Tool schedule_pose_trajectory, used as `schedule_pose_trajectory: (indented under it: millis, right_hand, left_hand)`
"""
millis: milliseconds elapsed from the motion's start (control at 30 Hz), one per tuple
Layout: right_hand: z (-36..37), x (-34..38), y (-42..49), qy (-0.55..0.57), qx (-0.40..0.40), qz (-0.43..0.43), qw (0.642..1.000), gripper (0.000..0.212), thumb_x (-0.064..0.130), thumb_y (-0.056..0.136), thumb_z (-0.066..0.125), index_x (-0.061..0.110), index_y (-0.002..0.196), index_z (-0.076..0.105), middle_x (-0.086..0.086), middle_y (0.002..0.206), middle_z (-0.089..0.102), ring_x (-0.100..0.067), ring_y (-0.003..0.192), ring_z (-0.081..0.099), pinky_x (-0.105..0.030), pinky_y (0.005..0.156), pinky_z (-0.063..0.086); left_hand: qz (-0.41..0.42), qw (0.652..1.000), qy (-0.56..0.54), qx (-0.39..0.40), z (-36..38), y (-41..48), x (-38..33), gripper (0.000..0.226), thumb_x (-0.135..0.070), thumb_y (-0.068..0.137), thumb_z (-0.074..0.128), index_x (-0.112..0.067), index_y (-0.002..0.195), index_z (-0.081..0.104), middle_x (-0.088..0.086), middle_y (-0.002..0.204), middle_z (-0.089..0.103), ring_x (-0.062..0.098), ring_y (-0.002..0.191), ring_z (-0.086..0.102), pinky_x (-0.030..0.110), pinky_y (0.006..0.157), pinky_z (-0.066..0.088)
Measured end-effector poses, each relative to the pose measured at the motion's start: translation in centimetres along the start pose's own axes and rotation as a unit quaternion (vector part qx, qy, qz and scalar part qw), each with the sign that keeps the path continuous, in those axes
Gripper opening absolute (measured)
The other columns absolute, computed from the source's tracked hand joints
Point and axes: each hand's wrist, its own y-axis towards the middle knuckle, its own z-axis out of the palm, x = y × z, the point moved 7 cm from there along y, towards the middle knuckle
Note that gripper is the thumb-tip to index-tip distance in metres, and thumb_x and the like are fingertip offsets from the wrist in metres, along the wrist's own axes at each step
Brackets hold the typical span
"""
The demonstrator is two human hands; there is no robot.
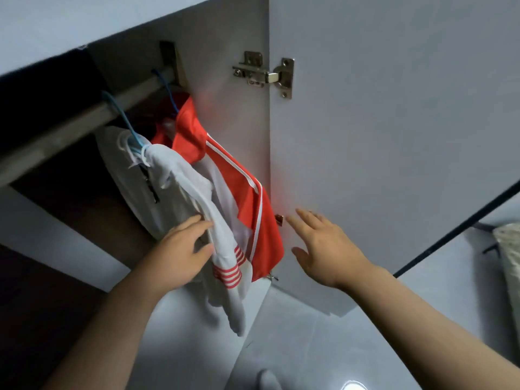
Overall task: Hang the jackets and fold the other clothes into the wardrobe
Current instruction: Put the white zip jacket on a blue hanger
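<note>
You are in a home, at a white wardrobe [222, 32] whose door [394, 122] stands open on a metal hinge [267, 76] at right, with a white jacket [180, 190] and a red jacket [242, 190] on blue hangers [123, 116] from the far-left rail [78, 122], above a pale tiled floor [309, 347].

No writing can be read; the dark mark [150, 187] on the white jacket [183, 192] is too blurred.
</note>
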Motion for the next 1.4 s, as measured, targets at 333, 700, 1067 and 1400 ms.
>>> schedule_pose_trajectory:
  millis: [333,700,1067,1400]
  right_hand:
    - [-3.4,-12.2,-15.2,0.017,-0.045,0.148,0.988,0.076,0.047,0.093,0.051,0.031,0.157,0.014,-0.003,0.166,0.006,-0.025,0.152,0.004,-0.041,0.123,0.015]
    - [-6.8,-23.8,-40.8,0.034,-0.122,0.322,0.938,0.071,0.049,0.095,0.046,0.034,0.156,0.011,-0.001,0.166,0.003,-0.023,0.153,0.001,-0.038,0.122,0.01]
    - [-10.0,-32.0,-58.8,0.006,-0.194,0.479,0.856,0.072,0.049,0.092,0.042,0.031,0.156,0.016,-0.002,0.165,0.007,-0.02,0.151,0.008,-0.029,0.122,0.002]
    - [-12.9,-43.1,-63.4,0.02,-0.208,0.595,0.776,0.068,0.045,0.097,0.045,0.033,0.156,0.012,0.001,0.166,0.003,-0.019,0.152,0.004,-0.031,0.122,0.005]
  left_hand:
    - [0.029,0.997,0.069,0.018,7.0,-0.5,-10.9,0.054,-0.032,0.093,0.061,-0.025,0.144,0.045,0.005,0.164,0.013,0.024,0.143,0.033,0.034,0.112,0.029]
    - [0.237,0.961,0.022,0.141,20.0,-7.9,-35.0,0.052,-0.033,0.097,0.057,-0.027,0.146,0.041,-0.004,0.163,0.013,0.009,0.149,0.013,0.024,0.117,0.014]
    - [0.404,0.883,0.041,0.235,29.6,-12.5,-55.3,0.051,-0.049,0.098,0.047,-0.043,0.146,0.031,-0.017,0.162,0.004,0.001,0.149,0.004,0.027,0.119,0.014]
    - [0.491,0.827,0.032,0.272,39.0,-6.2,-69.8,0.053,-0.044,0.098,0.05,-0.036,0.147,0.032,-0.008,0.164,0.007,0.004,0.149,0.006,0.021,0.117,0.008]
